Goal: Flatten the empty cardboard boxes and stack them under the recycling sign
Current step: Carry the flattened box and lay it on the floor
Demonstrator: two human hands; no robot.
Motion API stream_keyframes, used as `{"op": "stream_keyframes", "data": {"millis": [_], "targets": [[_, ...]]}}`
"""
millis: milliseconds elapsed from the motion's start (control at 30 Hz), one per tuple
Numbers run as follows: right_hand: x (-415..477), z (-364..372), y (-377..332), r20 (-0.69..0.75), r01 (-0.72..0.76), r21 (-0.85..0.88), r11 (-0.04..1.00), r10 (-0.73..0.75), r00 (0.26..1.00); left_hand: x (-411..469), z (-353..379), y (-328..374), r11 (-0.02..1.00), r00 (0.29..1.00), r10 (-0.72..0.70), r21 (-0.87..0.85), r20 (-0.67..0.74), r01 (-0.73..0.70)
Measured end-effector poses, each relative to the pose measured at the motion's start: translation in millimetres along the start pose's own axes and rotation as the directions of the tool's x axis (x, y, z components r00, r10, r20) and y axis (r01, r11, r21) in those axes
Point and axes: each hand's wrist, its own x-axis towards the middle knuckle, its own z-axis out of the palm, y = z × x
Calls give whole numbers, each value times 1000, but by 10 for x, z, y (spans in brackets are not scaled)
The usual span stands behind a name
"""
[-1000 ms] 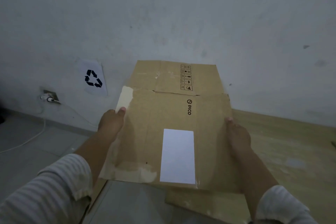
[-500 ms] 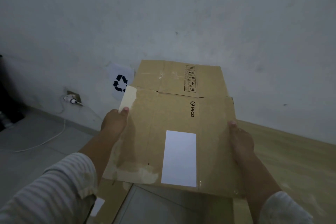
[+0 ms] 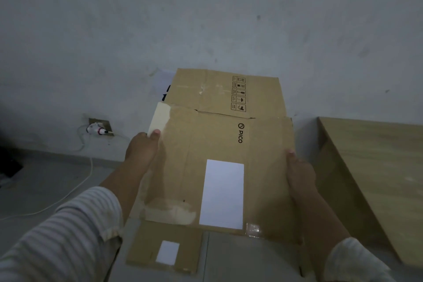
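Note:
I hold a flattened brown cardboard box [image 3: 219, 144] with a PICO logo and a white label out in front of me, above the floor. My left hand [image 3: 142, 149] grips its left edge, thumb on top. My right hand [image 3: 299, 174] grips its right edge. The recycling sign [image 3: 163, 84] is a white sheet low on the wall, almost fully hidden behind the box's far flap. A second flattened cardboard box [image 3: 164, 245] with a small white label lies on the floor under the near edge of the held one.
A wooden table [image 3: 375, 167] stands at the right against the wall. A wall socket [image 3: 100, 127] with a plug and a white cable [image 3: 68, 194] trailing over the grey tiled floor is at the left. A dark object sits at the far left edge.
The view has swung left and the held box has moved left with it, so it now covers most of the recycling sign. The cardboard on the floor has come further into view below it.

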Motion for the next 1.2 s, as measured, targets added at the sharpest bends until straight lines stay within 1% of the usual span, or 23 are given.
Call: {"op": "stream_keyframes", "data": {"millis": [133, 167, 267, 400, 467, 600, 700, 767, 867, 967, 1100, 1200], "targets": [[-103, 507, 96, -29, -63, 94, 994, 66, 997, 329, -8, -345, 999, 999, -23, -24, 39, 24], [-111, 619, 89, -23, -66, 78, 995, 68, 997, 386, -11, -439, 999, 999, -36, -28, 38, 37], [-192, 940, 34, -2, -51, -44, 998, 51, 999, 540, -42, -730, 997, 997, -72, -36, 37, 74], [-354, 1317, -61, 43, -51, 3, 999, 51, 998, 813, -107, -1084, 992, 991, -122, -18, 51, 123], [-438, 1535, -117, 81, -61, -14, 998, 61, 995, 963, -146, -1248, 990, 988, -140, -22, 63, 142], [-603, 2019, -121, 97, -107, 12, 994, 105, 990, 1278, -191, -1597, 988, 983, -151, 3, 99, 152], [-723, 2391, -94, 87, -126, -38, 991, 129, 988, 1475, -168, -1896, 983, 974, -182, 25, 135, 181], [-775, 2659, 36, 35, -148, -60, 987, 151, 988, 1572, -139, -2104, 981, 970, -190, 59, 151, 183], [-792, 3034, 311, 20, -187, -154, 970, 192, 981, 1708, -33, -2415, 978, 961, -201, 87, 190, 187], [-812, 3330, 457, 2, -243, -161, 957, 246, 969, 1832, 196, -2781, 976, 959, -206, 106, 194, 188], [-664, 3817, 1042, 16, -262, -199, 944, 270, 963, 1974, 689, -3359, 973, 958, -208, 138, 199, 183], [-553, 4207, 1585, 24, -256, -224, 940, 268, 963, 2036, 1160, -3899, 963, 951, -239, 170, 195, 208]]}}
